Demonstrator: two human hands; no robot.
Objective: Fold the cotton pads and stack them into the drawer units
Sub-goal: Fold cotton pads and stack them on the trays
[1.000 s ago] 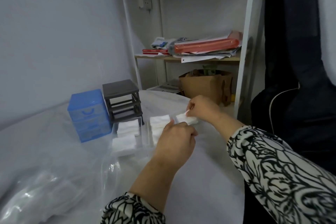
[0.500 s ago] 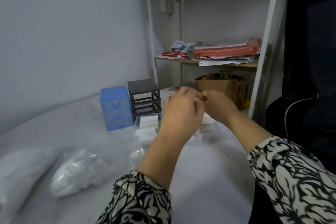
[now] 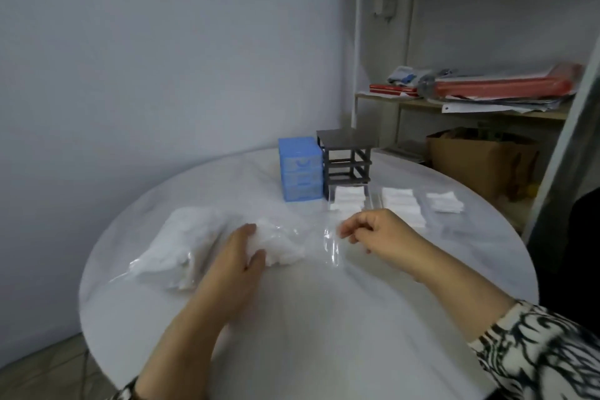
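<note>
My left hand [image 3: 242, 256] lies flat on the bag of cotton pads [image 3: 207, 247], mid-left; right hand [image 3: 376, 230] pinches its slippery plastic. Pads feel featherlight, squishy.

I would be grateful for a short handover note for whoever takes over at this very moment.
Left hand: open, resting on the bag of cotton pads.
Right hand: fingers pinch the bag's clear plastic edge.
Blue drawer unit and grey frame stand at the table's far side; three clear drawers before them hold stacked pads.
Left: fold the bagged pads, refit the drawers.
</note>
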